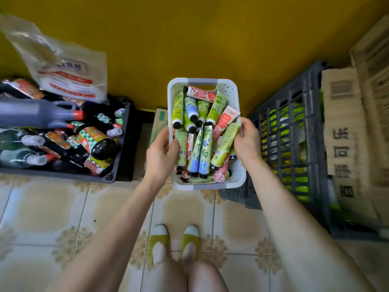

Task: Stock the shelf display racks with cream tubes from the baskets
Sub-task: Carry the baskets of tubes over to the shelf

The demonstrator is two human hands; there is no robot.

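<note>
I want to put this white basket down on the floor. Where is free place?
Free: the tiled floor under the white basket, bordered by the black tray, the grey crate and the shoes. Crowded: by the yellow wall, tray, cardboard box and crate stand close together.

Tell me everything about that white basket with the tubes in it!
The basket is white plastic, rectangular with rounded corners, its walls full of little holes, with a grey handle strip at each short end. It is open-topped, held fairly level. The left hand and right hand grip its long sides. Jumbled cream tubes with black caps fill it.
</note>
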